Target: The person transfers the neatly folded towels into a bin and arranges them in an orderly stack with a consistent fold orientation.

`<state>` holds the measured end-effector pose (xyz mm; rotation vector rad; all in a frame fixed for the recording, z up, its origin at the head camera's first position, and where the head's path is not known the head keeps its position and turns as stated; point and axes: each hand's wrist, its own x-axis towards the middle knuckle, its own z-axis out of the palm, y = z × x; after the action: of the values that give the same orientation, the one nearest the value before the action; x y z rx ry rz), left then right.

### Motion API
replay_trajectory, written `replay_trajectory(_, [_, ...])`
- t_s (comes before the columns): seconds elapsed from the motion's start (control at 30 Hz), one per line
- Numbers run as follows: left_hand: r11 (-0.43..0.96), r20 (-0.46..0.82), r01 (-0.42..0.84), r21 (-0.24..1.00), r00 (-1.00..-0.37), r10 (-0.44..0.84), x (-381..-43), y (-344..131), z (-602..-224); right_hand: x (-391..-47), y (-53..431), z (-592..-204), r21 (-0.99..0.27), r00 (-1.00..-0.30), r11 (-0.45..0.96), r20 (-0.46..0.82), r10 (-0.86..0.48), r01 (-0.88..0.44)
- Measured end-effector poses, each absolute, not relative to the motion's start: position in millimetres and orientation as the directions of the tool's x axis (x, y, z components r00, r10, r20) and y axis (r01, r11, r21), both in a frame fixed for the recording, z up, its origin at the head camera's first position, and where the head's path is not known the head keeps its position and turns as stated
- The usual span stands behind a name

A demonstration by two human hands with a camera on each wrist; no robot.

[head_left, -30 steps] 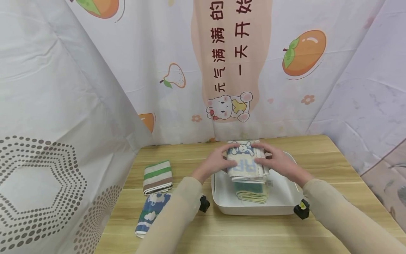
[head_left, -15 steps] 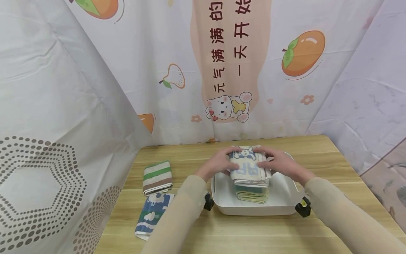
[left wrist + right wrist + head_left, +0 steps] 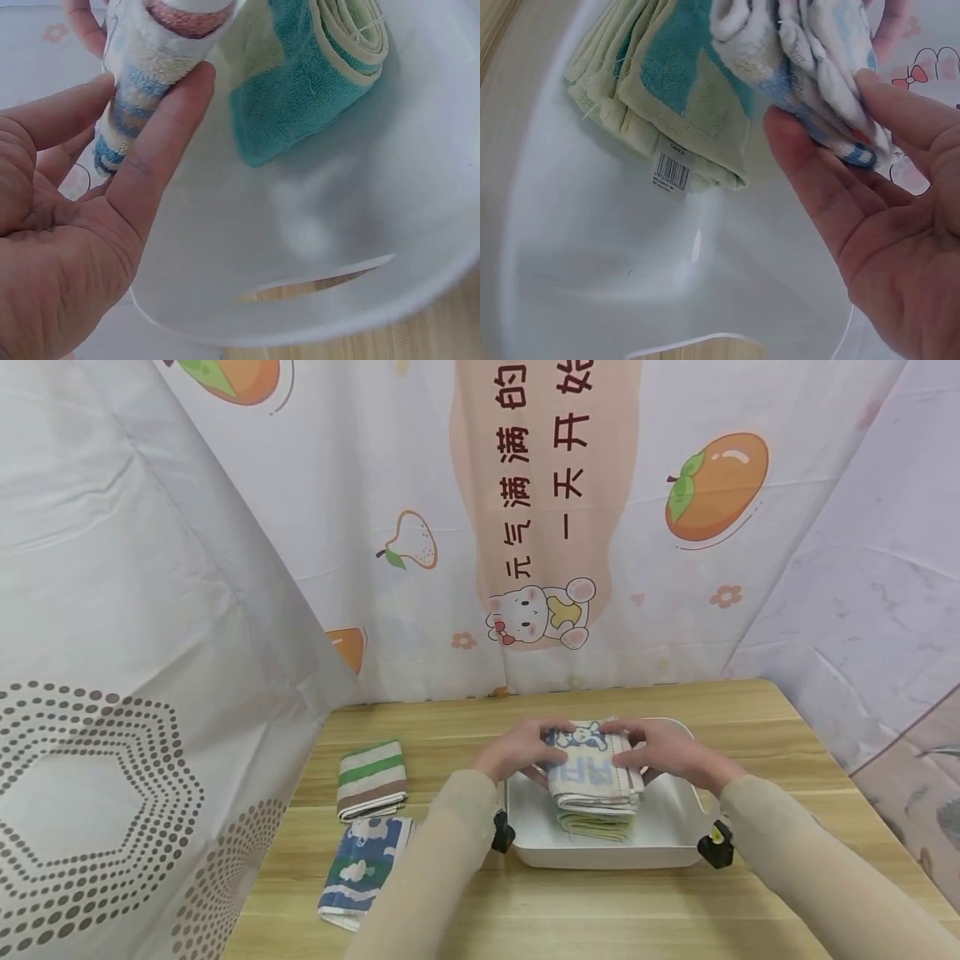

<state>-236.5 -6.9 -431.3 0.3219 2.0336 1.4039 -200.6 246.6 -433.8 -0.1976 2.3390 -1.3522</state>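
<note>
Between both hands is a folded white-and-blue towel (image 3: 588, 772) with a rabbit pattern. My left hand (image 3: 521, 750) grips its left side and my right hand (image 3: 671, 753) its right side, thumbs on top and fingers underneath. The wrist views show the towel apart from a folded teal-and-cream towel (image 3: 300, 90), which lies in a white plastic basket (image 3: 607, 858). A barcode label (image 3: 671, 171) sticks out from that lower towel. In the head view the held towel hides most of it.
On the wooden table (image 3: 562, 914), left of the basket, lie a green-and-brown striped folded towel (image 3: 372, 779) and a blue patterned folded towel (image 3: 362, 868), partly behind the left sleeve. A printed curtain (image 3: 420, 635) hangs behind the table.
Both hands have brought the white-and-blue towel down and toward the near side, so it covers more of the teal-and-cream towel. The towels on the left stay put.
</note>
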Motion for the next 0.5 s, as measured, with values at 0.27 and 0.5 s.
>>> replay_trajectory(0.27, [0.486,-0.409,-0.141,0.862,-0.761,0.504,-234,1,-432,-204,247,-436,-0.827,-0.887,0.553,-0.325,-0.328,0.099])
replay_trajectory(0.5, [0.572,-0.445,-0.118,0.811,-0.759,0.475,-232,10,-431,-207,245,-437,-0.815,-0.869,0.571,-0.351,-0.348,0.1])
